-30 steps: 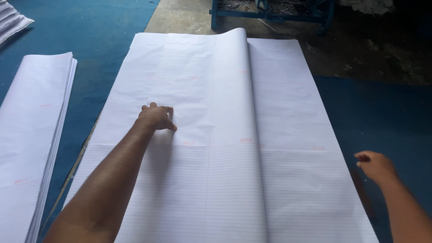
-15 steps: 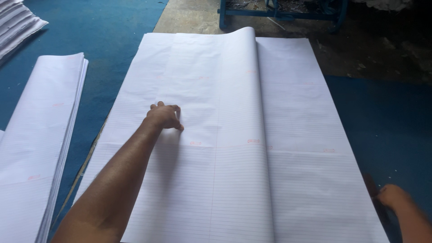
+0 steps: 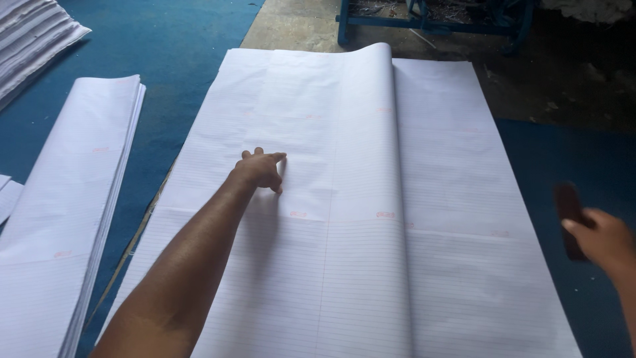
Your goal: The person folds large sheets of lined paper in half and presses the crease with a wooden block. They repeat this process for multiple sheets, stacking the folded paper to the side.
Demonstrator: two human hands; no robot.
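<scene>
Blue carpeted floor (image 3: 179,40), bare concrete patch and a blue metal frame (image 3: 430,20) at the far edge. Big stack of white ruled sheets (image 3: 430,199) lies flat on the carpet in the middle, top sheet folded over from the left so its rolled edge runs down the centre. Left hand (image 3: 260,170) rests on the folded sheet, fingers loosely curled with fingertips pressing the paper, nothing gripped. Right hand (image 3: 599,235) hovers off the right edge of the stack above the carpet, closed around a small dark brown block (image 3: 570,215). Second folded paper pile (image 3: 66,199) lies to the left, well apart; another pile (image 3: 33,40) in the top-left corner
</scene>
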